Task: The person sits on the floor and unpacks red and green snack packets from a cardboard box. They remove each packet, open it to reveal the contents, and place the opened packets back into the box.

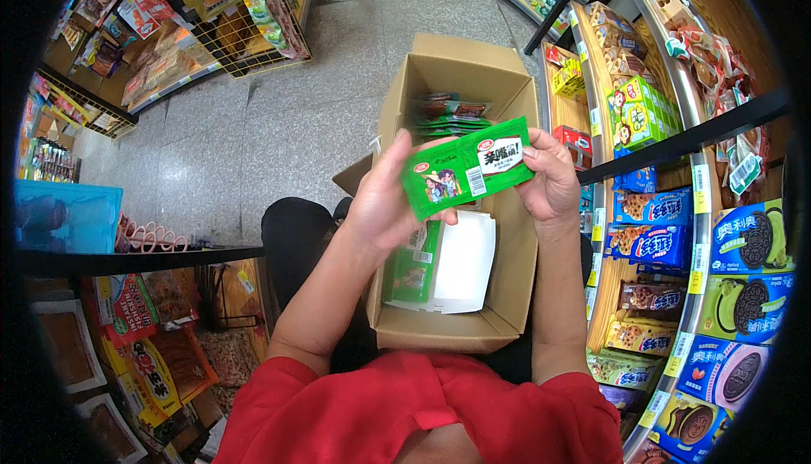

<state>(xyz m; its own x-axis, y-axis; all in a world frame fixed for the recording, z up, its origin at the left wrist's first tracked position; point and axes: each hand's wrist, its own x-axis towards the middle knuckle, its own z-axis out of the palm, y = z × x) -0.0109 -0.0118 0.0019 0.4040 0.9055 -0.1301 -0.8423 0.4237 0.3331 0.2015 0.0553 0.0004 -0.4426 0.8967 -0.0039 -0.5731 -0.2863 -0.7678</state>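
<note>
My left hand (383, 201) and my right hand (550, 175) hold a green snack packet (469, 166) between them, left thumb along its left end, right fingers pinching its right end. Below the packet stands an open cardboard box (453, 340). Inside, at its far end, lies a stack of green-edged snack packets (447, 123). Nearer to me in the box is a white carton (466, 261), with another green packet (408, 267) at its left side. The undersides of my left fingers are partly hidden by the held packet.
Shelves with blue cookie packs (649, 242), a green carton (643, 112) and cookie boxes (741, 239) rise close on the right. A wire-basket rack (253, 52) stands on the grey tiled floor (203, 166) at the far left. Bagged snacks (152, 375) lie at the near left.
</note>
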